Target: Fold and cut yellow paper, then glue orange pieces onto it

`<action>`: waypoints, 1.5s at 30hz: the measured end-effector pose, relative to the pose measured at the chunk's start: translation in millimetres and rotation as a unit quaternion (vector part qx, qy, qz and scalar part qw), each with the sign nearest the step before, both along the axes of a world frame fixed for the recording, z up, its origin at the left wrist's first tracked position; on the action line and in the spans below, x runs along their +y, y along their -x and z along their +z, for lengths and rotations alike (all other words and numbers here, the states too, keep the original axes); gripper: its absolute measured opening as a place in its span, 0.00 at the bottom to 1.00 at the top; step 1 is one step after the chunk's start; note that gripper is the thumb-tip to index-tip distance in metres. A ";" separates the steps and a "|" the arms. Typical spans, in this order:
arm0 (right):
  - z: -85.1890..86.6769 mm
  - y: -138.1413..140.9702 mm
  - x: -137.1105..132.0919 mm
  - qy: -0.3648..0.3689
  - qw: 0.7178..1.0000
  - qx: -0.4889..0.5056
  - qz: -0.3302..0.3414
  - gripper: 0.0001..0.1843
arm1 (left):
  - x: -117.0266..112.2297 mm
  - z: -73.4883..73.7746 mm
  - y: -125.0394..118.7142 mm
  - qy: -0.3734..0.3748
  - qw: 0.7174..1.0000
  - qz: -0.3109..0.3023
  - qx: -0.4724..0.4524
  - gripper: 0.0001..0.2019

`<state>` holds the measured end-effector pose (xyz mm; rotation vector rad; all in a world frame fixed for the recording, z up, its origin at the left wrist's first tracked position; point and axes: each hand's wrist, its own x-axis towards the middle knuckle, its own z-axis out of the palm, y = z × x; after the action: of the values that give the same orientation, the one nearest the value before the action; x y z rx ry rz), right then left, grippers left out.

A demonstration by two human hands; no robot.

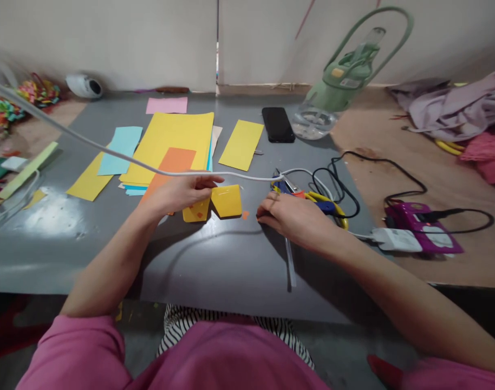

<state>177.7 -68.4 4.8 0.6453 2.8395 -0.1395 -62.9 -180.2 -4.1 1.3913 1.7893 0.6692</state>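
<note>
My left hand (186, 192) is at the middle of the grey table, its thumb and fingers closed at the upper edge of a yellow paper piece (227, 201) with angled sides. Partly beneath that hand is another yellow piece (196, 212) with small orange marks; whether the two are joined I cannot tell. My right hand (290, 216) rests to the right, fingertips pressed together low over the table; what they pinch, if anything, is hidden. A narrow clear strip (291, 265) runs toward me from below it. Just beyond the right hand lie blue-and-orange-handled tools (286, 184), partly covered.
Stacked yellow sheets (182, 130), an orange strip (176, 160), a yellow card (241, 145) and blue paper (121, 150) lie beyond. A phone (278, 124) and green-topped bottle (332, 92) stand at the back right. Black cables (377, 157) reach a purple power box (430, 227). A white cable (150, 167) crosses the view.
</note>
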 end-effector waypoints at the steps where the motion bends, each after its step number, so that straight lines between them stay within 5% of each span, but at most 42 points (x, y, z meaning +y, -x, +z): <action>1: 2.2 1.3 -0.6 -0.003 1.000 -0.012 -0.002 0.07 | -0.3 1.2 -0.7 -0.002 1.000 0.000 0.006 0.24; 20: 22.9 14.1 3.7 0.047 0.998 0.015 -0.048 0.08 | 1.3 0.7 -2.5 -0.029 0.999 -0.026 -0.002 0.23; 33: 16.1 15.8 -1.3 -0.013 0.996 -0.087 0.024 0.09 | -0.8 9.5 -5.4 -0.009 0.999 -0.030 0.028 0.23; 39: 22.1 16.7 -3.0 0.020 0.998 -0.052 0.001 0.06 | 0.1 2.2 -3.4 -0.021 0.999 -0.041 0.013 0.23; 45: 30.6 37.4 -11.9 0.092 0.988 0.123 -0.029 0.04 | 1.3 1.8 -4.0 -0.021 0.999 -0.047 -0.010 0.24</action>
<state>140.3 -80.3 35.5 0.7141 2.9913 -0.5189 -58.9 -178.9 -2.3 1.4813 1.6920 0.6710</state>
